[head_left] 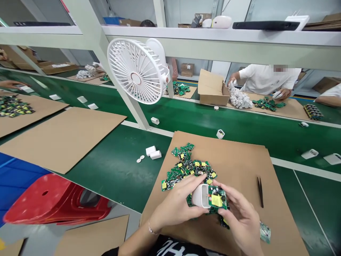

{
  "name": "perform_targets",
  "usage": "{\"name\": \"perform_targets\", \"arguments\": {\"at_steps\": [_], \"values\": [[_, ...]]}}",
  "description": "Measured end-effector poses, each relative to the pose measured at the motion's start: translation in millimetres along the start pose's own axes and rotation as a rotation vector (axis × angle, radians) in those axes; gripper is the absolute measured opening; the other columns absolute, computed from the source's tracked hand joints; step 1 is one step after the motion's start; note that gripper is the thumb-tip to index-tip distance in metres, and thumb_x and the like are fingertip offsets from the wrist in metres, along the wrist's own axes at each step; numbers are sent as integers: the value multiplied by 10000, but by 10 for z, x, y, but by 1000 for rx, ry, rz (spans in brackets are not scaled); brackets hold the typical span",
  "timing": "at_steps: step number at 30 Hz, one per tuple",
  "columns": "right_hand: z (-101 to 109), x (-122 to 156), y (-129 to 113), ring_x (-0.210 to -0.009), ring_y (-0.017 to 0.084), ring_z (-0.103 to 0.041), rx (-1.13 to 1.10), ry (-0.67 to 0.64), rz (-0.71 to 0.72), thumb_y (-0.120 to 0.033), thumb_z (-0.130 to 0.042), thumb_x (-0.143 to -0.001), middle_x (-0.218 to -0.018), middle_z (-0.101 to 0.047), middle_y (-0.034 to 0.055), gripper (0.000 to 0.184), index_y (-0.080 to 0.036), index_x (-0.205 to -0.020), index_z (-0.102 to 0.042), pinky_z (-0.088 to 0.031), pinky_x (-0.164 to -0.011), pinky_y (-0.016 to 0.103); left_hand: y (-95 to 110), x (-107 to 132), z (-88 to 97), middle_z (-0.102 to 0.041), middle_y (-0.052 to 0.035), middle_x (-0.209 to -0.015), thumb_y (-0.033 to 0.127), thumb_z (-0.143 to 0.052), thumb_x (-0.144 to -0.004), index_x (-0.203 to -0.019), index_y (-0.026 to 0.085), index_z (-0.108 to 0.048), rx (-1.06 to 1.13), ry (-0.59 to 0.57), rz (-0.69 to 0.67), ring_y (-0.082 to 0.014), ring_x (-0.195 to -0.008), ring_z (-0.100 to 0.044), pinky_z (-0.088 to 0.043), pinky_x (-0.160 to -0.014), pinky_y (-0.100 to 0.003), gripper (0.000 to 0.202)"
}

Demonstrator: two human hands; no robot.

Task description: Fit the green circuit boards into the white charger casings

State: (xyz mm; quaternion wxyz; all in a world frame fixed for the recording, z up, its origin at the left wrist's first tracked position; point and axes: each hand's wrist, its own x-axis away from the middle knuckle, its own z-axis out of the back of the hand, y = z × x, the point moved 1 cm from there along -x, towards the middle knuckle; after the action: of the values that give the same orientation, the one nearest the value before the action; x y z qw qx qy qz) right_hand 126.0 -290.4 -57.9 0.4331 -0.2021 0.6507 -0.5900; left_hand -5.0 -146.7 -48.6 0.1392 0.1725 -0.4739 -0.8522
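Observation:
My left hand (181,199) grips a white plastic charger housing (198,196), its open end facing right. Between the fingers and thumb of my right hand (239,213) is a green circuit board (217,198) with a yellow component on it. The board's left edge is at the mouth of the housing; how far it reaches inside I cannot tell. Behind my hands lies a pile of similar circuit boards (183,165) on a cardboard sheet (234,160). One loose board (265,233) lies to the right of my right hand, and black tweezers (260,192) rest farther up.
White housings (155,154) and two small white discs (140,158) sit on the green table at left. A white fan (137,73) hangs on the frame post. Beyond runs a green conveyor (186,115) carrying white housings. Across it a co-worker (266,81) handles white parts. A red stool (53,199) stands lower left.

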Motion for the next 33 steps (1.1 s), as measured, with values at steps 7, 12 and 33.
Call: {"name": "perform_targets", "arguments": {"at_steps": [7, 12, 33], "values": [[35, -17, 60, -1141, 191, -652, 43, -81, 30, -206, -665, -872, -1240, -679, 28, 438, -337, -1283, -590, -551, -950, 261, 68, 13, -16, -649, -46, -1091, 185, -759, -726, -1147, 226, -501, -43, 58, -42, -213, -996, -602, -511, -847, -351, 495], [19, 13, 115, -1161, 152, -636, 55, -87, 68, -190, -633, -895, -1269, -662, -2, 461, -361, -1314, -547, -528, -971, 226, 107, -18, -18, -654, -40, -1052, 141, -739, -745, -1104, 223, -502, -63, 78, -126, -204, -967, -576, -504, -816, -343, 438], [-85, -74, 74, -1279, 232, -535, -266, -301, -453, -497, -581, -899, -1387, -558, 95, 502, -271, -1344, -521, -485, -1038, 360, 82, -79, -107, -712, -53, -1001, 222, -659, -827, -1139, 210, -549, -234, 189, -438, -202, -942, -605, -440, -797, -339, 331]]}}
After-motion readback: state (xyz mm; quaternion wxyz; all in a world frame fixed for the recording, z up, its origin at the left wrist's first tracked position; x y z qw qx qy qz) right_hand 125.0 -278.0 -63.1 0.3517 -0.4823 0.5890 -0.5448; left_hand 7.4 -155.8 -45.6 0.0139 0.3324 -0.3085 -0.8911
